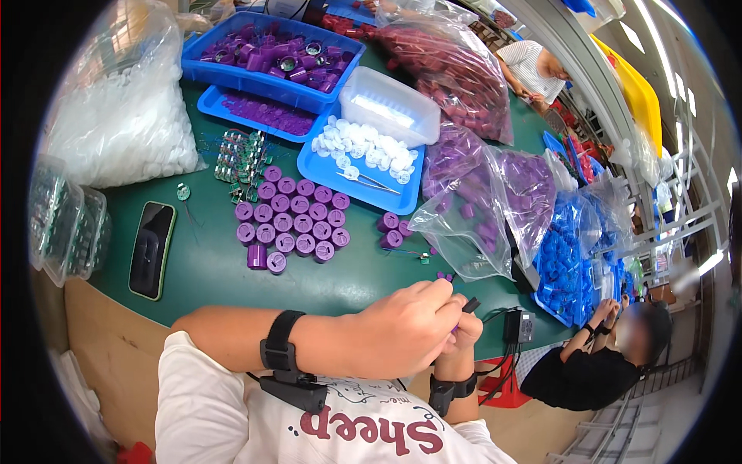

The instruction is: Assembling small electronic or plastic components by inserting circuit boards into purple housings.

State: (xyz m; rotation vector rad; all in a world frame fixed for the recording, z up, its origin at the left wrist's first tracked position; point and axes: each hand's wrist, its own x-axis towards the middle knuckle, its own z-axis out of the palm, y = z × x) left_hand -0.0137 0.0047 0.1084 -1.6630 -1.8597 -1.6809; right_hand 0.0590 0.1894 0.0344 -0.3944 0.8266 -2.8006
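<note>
Close together at the table's near edge, my left hand (406, 325) and my right hand (468, 332) are both closed, fingers meeting. A small purple part (455, 329) shows between them, mostly hidden by fingers. A short black piece (471, 305) sticks out above my right hand; its kind is unclear. Just beyond my fingers lie tiny purple pieces (444, 276). Farther off, purple round caps (294, 213) stand in rows, with a few more purple caps (393, 228) to their right. Small green circuit boards with wires (238, 161) are piled behind the rows.
A blue tray (309, 166) carries clear discs and tweezers (367, 182). Around it are a blue bin (267, 77), a bag of white parts (124, 131) and bags of purple parts (471, 193). A phone (151, 251) lies left. Two other people sit at right.
</note>
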